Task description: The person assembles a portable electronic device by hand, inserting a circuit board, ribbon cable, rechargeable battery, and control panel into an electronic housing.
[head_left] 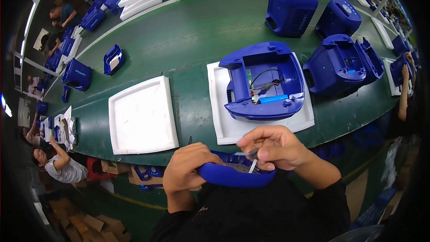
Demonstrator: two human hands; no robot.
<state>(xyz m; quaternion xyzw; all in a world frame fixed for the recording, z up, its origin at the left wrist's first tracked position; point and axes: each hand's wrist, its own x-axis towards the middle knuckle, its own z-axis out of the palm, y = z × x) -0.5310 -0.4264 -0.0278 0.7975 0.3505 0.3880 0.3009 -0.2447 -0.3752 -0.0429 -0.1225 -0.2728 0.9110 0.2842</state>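
Note:
My left hand [184, 165] is closed around one end of a curved blue plastic cover [237, 178], held in front of my body with its hollow side up. Over the cover's other end, my right hand [286, 148] pinches a flat whitish strip [253, 166], which looks like a ribbon cable; a small dark piece shows at the fingertips. Just beyond the hands, an open blue housing [233, 110] rests on a white foam tray [219, 130]. Inside it are a blue cylindrical battery [274, 99], a green circuit board [249, 79] and dark wires.
Left of the housing lies another white foam tray [142, 116]. On the right stand a partly opened blue housing [333, 69] and closed blue units [293, 9]. A small blue cover [113, 59] lies farther left on the green bench. Co-workers [65, 166] sit along both sides.

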